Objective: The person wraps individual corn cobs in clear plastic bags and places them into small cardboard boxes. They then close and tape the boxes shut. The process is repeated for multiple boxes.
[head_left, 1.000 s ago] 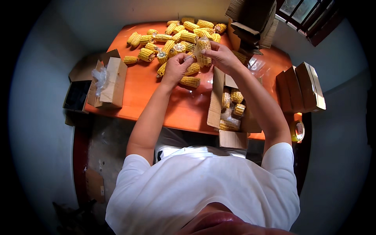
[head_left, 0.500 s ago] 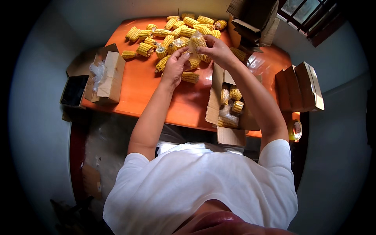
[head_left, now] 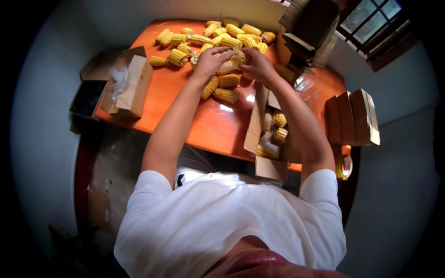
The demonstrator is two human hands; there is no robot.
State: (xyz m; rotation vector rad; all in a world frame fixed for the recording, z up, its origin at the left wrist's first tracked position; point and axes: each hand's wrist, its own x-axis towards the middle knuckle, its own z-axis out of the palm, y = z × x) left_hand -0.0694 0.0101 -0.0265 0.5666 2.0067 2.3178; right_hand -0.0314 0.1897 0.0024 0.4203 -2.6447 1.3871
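Both my hands are together over the far middle of the orange table, around a piece of corn (head_left: 238, 56) partly wrapped in a clear plastic bag (head_left: 226, 69). My left hand (head_left: 212, 65) pinches the bag from the left, its fingertips close to the corn. From the right, my right hand (head_left: 259, 66) is closed on the corn, thumb underneath; its other fingers are partly hidden. Unwrapped corn cobs (head_left: 226, 95) lie just nearer than my hands. A larger heap of cobs (head_left: 230, 41) spreads behind them.
Below my right forearm stands an open carton (head_left: 252, 132) holding several bagged corn pieces (head_left: 269, 150). A small box with plastic bags (head_left: 119, 79) is at the table's left edge. Folded cartons (head_left: 353, 116) and a tape roll (head_left: 345, 166) sit at the right; another open box (head_left: 310, 28) stands far right.
My hands have drawn slightly apart and the bagged corn has shifted a little right and nearer. The right hand's fingers now curl over it. The whole view has also shifted slightly.
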